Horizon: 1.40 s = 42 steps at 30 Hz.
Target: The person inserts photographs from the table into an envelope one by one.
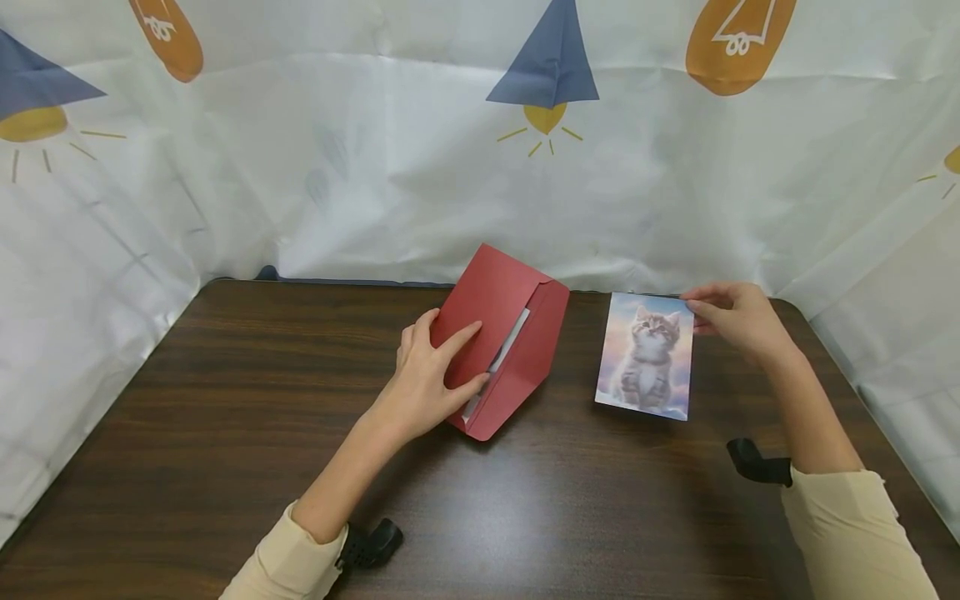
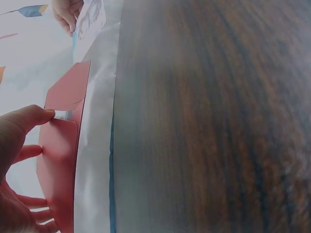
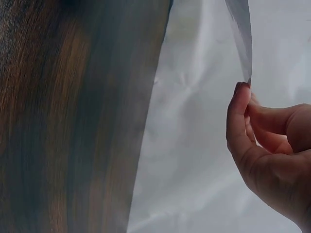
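My left hand (image 1: 426,379) holds a red envelope (image 1: 501,287) above the table, tilted, with the thumb near the flap's edge and the other fingers spread along its side. Through the envelope's partly raised flap (image 1: 531,358) a strip of white shows; whether it is paper inside or lining I cannot tell. Off to the right, my right hand (image 1: 742,321) pinches the upper right corner of a card with a kitten picture (image 1: 648,358), which faces me. In the right wrist view only the card's greyish back edge (image 3: 245,39) shows, between thumb and fingers.
Both hands are over a dark wood-grain table (image 1: 187,433). Behind it hangs a white curtain (image 1: 360,183) printed with lamps and bulbs, close to the table's back edge. A black wrist mount (image 1: 371,544) juts from the left sleeve, and another (image 1: 757,465) from the right.
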Each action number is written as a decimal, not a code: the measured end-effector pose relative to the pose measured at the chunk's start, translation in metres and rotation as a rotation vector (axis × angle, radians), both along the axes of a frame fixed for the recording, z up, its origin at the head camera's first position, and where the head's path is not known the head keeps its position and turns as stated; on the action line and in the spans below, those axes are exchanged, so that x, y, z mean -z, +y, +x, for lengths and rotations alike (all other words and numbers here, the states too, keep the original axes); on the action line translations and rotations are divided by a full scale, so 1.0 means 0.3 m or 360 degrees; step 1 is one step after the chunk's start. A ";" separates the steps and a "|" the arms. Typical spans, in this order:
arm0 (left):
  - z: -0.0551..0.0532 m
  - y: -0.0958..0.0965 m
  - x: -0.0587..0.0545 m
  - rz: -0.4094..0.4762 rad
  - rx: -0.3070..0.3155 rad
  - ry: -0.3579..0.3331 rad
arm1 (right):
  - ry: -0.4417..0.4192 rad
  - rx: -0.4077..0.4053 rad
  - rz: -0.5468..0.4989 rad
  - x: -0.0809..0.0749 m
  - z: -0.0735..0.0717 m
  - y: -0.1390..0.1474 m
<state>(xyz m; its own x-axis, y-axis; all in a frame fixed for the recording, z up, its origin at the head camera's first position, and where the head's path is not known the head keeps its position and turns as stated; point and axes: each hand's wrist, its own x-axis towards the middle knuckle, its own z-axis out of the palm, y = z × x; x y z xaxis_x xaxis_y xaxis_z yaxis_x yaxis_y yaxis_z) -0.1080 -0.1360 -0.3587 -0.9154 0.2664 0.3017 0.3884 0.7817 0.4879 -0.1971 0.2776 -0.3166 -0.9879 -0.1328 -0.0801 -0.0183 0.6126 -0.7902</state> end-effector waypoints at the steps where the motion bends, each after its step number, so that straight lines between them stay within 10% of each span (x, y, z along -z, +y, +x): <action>1: 0.000 -0.001 0.000 0.0001 -0.0001 0.0003 | 0.0008 -0.0002 -0.0005 0.000 0.002 -0.002; 42: -0.007 -0.014 -0.003 0.0021 -0.0030 -0.0003 | -0.0012 -0.0047 -0.0189 -0.017 0.060 -0.097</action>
